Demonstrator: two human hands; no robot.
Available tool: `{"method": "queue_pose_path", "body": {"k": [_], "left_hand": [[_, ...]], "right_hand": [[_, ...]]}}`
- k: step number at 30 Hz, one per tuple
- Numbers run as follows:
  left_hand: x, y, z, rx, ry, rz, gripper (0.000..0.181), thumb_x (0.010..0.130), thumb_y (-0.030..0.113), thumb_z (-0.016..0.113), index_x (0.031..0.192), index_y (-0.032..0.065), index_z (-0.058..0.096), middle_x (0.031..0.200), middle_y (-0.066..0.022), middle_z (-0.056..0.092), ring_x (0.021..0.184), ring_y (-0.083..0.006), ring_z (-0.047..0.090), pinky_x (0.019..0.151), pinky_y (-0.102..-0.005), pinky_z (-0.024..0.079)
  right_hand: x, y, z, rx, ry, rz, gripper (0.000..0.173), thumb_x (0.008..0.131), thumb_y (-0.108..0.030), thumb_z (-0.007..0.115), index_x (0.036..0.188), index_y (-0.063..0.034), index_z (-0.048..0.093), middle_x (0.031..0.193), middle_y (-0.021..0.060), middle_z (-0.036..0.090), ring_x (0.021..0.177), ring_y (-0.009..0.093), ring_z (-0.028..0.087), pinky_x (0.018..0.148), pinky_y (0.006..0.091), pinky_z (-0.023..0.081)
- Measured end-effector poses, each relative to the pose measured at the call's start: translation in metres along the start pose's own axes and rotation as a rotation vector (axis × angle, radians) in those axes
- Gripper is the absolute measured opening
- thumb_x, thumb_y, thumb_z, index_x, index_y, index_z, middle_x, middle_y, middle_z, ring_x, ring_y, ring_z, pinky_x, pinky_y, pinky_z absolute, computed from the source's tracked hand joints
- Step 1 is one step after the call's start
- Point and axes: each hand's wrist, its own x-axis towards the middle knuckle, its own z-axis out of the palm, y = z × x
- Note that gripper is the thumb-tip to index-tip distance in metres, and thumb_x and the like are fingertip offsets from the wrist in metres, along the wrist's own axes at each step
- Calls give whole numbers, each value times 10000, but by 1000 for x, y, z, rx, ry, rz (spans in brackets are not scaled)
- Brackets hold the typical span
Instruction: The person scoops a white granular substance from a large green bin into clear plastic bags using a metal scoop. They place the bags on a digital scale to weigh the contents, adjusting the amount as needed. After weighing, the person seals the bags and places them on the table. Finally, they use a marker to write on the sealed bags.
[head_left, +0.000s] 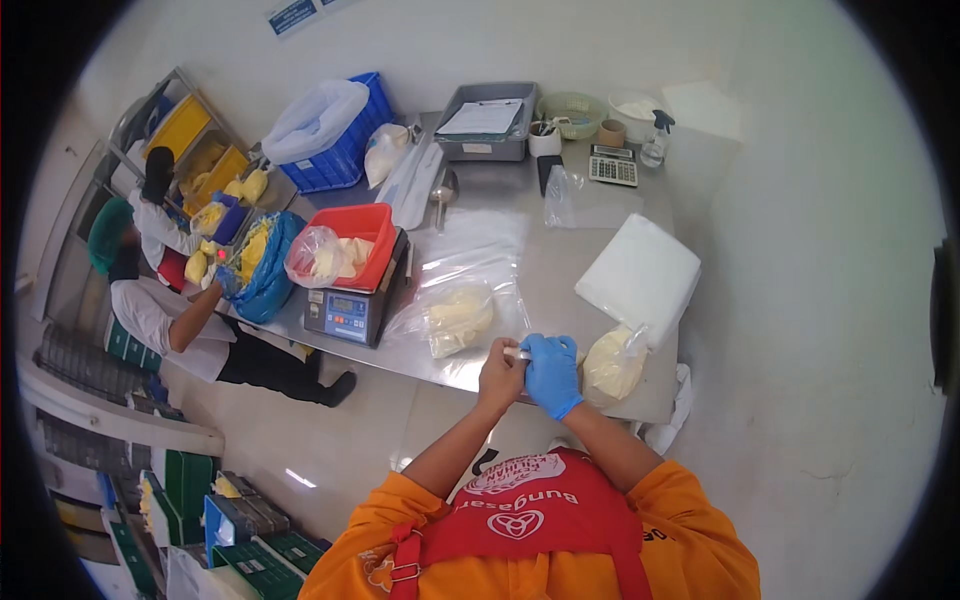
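Note:
Over the near edge of the steel table, my bare left hand (501, 375) and my blue-gloved right hand (553, 373) meet. Between their fingers is a small white object (516, 352), mostly hidden, so its kind is unclear. A tied clear plastic bag of pale yellow contents (616, 366) sits just right of my gloved hand. Left of my bare hand lies another clear bag with pale yellow contents (459, 321), its loose mouth spread to the left. Flat clear plastic bags (480, 244) lie beyond it.
A digital scale (337, 315) carries a red basket (352, 247). Nearby are a metal scoop (444, 189), a white plastic-wrapped stack (637, 277), a calculator (613, 166) and a spray bottle (654, 142). Two co-workers stand at left, one reaching to a blue bag (276, 277).

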Motion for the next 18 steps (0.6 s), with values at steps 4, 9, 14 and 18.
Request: {"method": "queue_pose_path", "body": {"k": [4,9,14,18], "left_hand": [[18,-31,12,-467,-37,-49,67,923,105,661,923,52,619,838,-39,622,716,-129,603,635,-242,490],[20,-27,1,-723,-411,-321,64,930,93,660,893,59,620,852,-25,617,717,-114,584,676,-243,514],[25,-20,-10,-681,-411,-405,94,957,138,632,930,51,606,869,-52,624,743,-143,618,718,-276,564],[25,-18,-3,-722,-298,-419,127,964,160,587,981,34,595,877,-81,630,779,-174,642,740,-300,587]], "right_hand": [[13,0,4,282,56,165,304,780,-30,621,1075,-57,551,921,141,651,825,376,619,855,440,473],[9,20,-4,282,147,99,309,791,-52,639,1087,-53,552,960,160,645,915,401,608,801,470,494],[14,44,-16,67,-145,42,182,818,-136,661,978,-54,638,977,148,661,931,372,627,799,472,501],[19,40,-29,128,-245,29,129,837,-164,656,907,-57,671,953,157,670,902,366,642,799,465,509]]}}
